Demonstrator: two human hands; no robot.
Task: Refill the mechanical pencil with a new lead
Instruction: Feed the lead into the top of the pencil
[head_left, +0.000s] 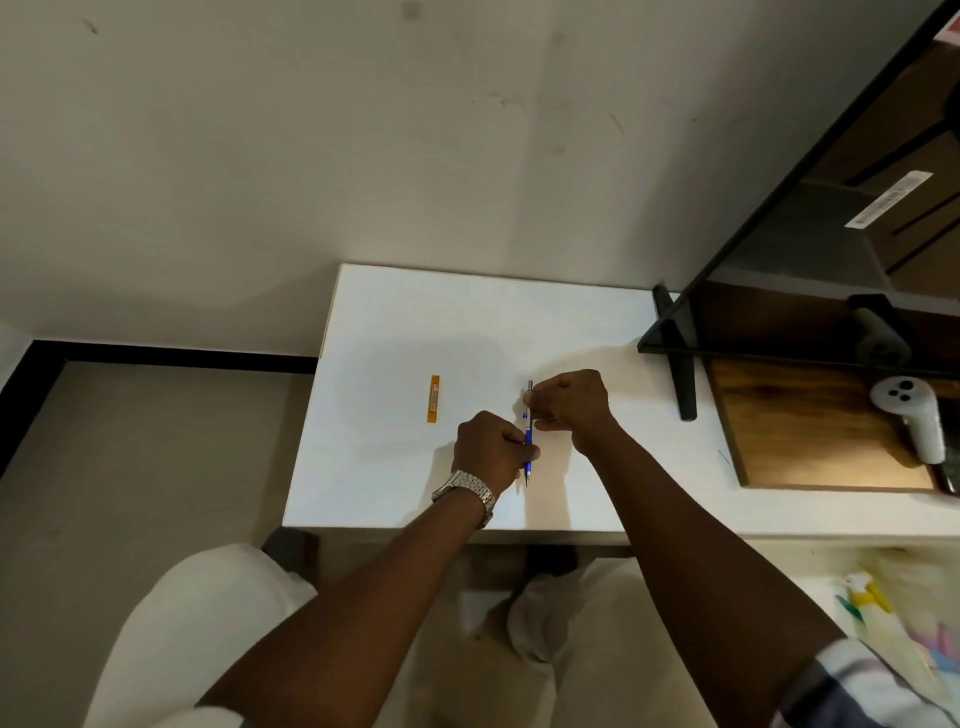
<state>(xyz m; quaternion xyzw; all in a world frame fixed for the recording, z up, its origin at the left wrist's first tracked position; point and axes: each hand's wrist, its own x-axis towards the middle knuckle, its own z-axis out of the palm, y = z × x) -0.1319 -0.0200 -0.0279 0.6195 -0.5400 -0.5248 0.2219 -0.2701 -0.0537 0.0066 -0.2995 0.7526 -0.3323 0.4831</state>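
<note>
A blue mechanical pencil (528, 435) stands nearly upright over the white table (395, 322), tip down, metal cap end up. My left hand (488, 449), with a metal watch at the wrist, grips its blue lower barrel. My right hand (569, 402) pinches the pencil's upper end near the cap with thumb and fingers. An orange lead case (434, 398) lies flat on the table to the left of both hands, apart from them. No loose lead is visible.
A dark-framed monitor (810, 270) on a black stand (680, 358) leans over the table's right side. A wooden board (821, 431) with a white controller (917, 415) lies at far right. The wall rises behind; my knees sit below the front edge.
</note>
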